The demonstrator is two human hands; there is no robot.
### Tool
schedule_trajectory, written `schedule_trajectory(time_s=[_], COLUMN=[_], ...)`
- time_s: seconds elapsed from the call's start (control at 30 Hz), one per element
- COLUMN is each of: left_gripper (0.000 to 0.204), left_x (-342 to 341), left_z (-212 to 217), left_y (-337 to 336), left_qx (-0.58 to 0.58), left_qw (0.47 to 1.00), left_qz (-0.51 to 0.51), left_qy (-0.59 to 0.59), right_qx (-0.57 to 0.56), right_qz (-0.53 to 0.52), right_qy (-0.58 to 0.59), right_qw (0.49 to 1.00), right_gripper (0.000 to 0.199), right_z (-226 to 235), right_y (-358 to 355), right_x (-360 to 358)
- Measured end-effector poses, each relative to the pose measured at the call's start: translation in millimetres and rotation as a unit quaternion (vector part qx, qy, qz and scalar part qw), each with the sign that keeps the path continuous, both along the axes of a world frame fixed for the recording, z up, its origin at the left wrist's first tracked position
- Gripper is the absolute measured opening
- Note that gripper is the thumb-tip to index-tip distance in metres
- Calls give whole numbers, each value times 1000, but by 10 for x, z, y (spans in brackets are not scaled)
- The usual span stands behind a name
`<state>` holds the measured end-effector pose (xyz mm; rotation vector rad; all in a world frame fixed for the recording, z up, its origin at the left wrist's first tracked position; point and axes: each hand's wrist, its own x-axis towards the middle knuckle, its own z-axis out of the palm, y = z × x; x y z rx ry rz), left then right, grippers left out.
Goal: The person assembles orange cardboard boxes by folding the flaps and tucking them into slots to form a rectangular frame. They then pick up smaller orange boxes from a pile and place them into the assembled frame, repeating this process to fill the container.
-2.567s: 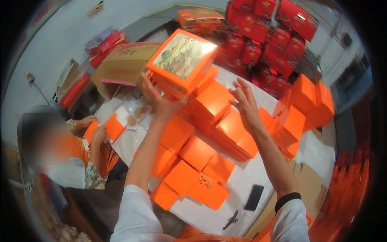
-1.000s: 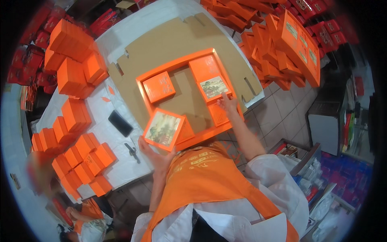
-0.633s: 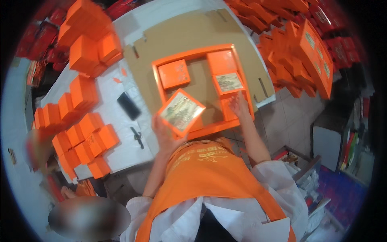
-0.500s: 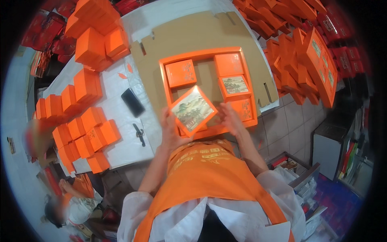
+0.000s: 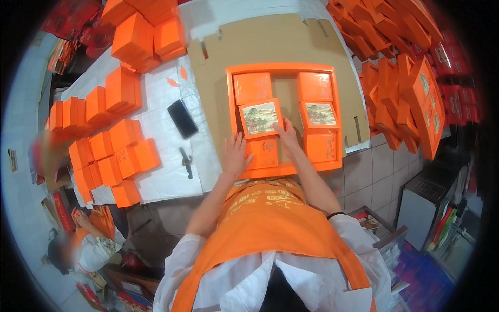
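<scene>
We've got a pale blue-white wall (image 5: 26, 130) at 9 o'clock. White-covered table (image 5: 156, 106) runs from 12 round to 8. Grey-tiled floor (image 5: 375, 169) shows at 3, more at 8. Dark-topped cabinet (image 5: 432, 183) with a pale side sits toward 4, pulled-out drawer (image 5: 393, 239) at 4. We see fairly even light.

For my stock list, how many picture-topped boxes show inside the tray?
2: the left middle box, touched by the right hand; the right middle box. Any underneath would be hidden.
</scene>
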<state>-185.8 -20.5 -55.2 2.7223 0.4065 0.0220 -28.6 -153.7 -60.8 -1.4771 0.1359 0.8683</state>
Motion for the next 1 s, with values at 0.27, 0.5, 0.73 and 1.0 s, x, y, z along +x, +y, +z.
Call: schedule_trajectory(time_s=[0.27,0.5,0.73,1.0], left_gripper=[43,45,45,72], left_x=[-112,43,461,2013], left_z=[-128,98,59,-299], left_y=[30,-29,-183,-1223], left_qx=[-179,-141,-177,-626], left_qw=[979,988,982,702], left_qz=[54,28,17,278], left_qy=[-88,-63,-58,196], right_qx=[-120,-229,-238,-379], right_qz=[120,220,-37,-9], right_qy=[25,-119,-322,-324], right_qw=[985,941,916,867], right_gripper=[52,44,37,49], right_z=[-27,-501,486,-134], right_y=[73,-39,-804,-1894], right_x=[-64,21,351,888])
